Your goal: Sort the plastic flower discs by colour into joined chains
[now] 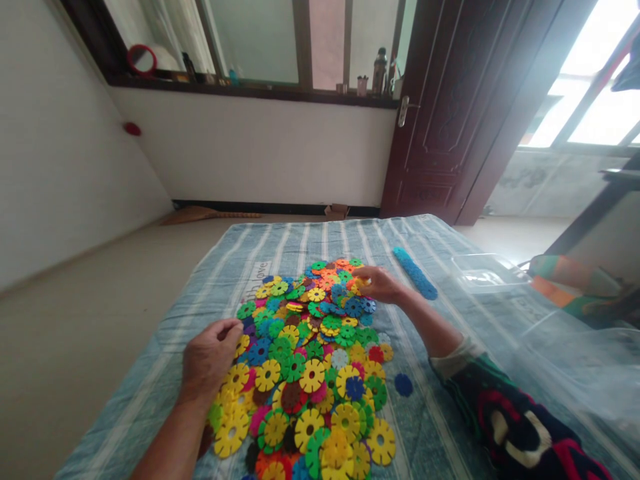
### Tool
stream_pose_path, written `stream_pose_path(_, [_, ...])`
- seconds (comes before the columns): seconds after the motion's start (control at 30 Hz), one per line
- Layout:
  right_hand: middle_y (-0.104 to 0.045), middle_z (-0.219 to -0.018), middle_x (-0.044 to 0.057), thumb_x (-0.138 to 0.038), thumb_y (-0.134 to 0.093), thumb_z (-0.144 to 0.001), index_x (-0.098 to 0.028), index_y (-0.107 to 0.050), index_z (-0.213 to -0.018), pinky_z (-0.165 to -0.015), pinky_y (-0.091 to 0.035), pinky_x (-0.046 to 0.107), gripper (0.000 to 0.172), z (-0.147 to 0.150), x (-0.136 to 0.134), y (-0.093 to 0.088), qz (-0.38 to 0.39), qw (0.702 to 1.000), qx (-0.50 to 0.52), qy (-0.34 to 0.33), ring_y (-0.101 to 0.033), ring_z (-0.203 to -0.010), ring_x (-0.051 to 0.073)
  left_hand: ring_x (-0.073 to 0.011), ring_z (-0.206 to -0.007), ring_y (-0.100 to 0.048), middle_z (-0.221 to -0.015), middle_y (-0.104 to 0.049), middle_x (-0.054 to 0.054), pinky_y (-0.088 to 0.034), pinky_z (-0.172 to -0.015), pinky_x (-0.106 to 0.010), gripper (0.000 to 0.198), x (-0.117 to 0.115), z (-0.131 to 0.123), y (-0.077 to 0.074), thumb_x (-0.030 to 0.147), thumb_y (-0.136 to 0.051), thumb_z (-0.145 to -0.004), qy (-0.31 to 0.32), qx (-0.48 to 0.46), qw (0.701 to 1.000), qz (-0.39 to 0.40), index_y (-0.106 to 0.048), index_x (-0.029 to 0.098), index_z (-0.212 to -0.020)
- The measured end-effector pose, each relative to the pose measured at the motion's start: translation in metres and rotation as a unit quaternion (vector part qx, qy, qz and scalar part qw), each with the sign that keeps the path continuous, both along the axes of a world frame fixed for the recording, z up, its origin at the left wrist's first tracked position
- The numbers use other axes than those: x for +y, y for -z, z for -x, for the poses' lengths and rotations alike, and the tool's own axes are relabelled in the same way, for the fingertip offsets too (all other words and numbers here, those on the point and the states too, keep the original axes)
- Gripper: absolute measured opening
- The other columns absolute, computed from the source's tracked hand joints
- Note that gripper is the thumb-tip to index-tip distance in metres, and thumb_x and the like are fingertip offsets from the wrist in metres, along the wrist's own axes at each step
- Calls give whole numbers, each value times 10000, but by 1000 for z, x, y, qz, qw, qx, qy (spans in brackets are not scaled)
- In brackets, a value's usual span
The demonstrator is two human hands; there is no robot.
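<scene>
A wide heap of colourful plastic snowflake discs (313, 375), notched round the rim with a hole in the middle, covers the centre of the striped cloth (200, 293). At the heap's left edge is my left hand (213, 353), its fingers drawn together beside purple and yellow discs; what they hold, if anything, is hidden. My right hand (381, 285) reaches to the far right side of the heap, thumb and fingers around a yellowish disc (361, 283) among orange ones. Beyond that hand lies a long blue row of discs (415, 273). One dark blue disc (403, 385) rests apart.
On the right stand a clear plastic tub (487, 273) and a larger transparent container or bag (590, 363), with an orange and green item (570, 283) behind. Past the cloth's far edge are a broom (200, 214), a small cardboard box (337, 212) and a brown door (445, 100).
</scene>
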State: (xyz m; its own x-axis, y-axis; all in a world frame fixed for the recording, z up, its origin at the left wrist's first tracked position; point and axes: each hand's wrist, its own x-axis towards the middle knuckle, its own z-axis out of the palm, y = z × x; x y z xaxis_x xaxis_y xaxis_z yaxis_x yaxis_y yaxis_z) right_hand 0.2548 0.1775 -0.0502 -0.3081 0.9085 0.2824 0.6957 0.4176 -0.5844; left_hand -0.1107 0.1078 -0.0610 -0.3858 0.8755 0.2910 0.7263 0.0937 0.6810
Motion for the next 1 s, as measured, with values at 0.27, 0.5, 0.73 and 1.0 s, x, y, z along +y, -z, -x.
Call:
stream_pose_path(0.27, [-677,-1166,98,-135,-574,-695,-170,-646,-1193,-853,-458,306,505,11,-6,-9,-1,991,-131,-18,-620,-1022,238,-216,-695,-656,-746,-728,-18,-490,-701,-293,351,0,1,1,477,-533,-616,-2,-3,1000,20,-701,211,-771])
stream_pose_path(0.5, [-705,-974,65,-94,-560,-654,-176,-698,-1016,-746,-446,261,396,19,-3,-17,10,986,-162,-32,-624,-898,208,-211,-698,-655,-744,-722,-14,-485,-684,-281,349,1,3,5,474,-532,-634,-5,-5,1000,26,-701,213,-791])
stream_pose_path(0.73, [-682,-903,21,-127,-641,-598,-178,-695,-1105,-691,-447,238,512,9,6,-8,27,998,-63,16,-600,-774,153,-192,-682,-655,-719,-719,4,-458,-613,-251,292,3,5,4,429,-575,-655,-1,3,1000,25,-711,214,-798])
stream_pose_path(1.0, [-673,-857,41,-129,-640,-645,-127,-687,-1113,-705,-465,252,470,-56,56,-30,3,986,-82,147,-596,-733,143,-195,-686,-654,-700,-721,17,-456,-630,-256,255,3,-2,-9,412,-582,-621,-35,-13,997,61,-711,234,-749])
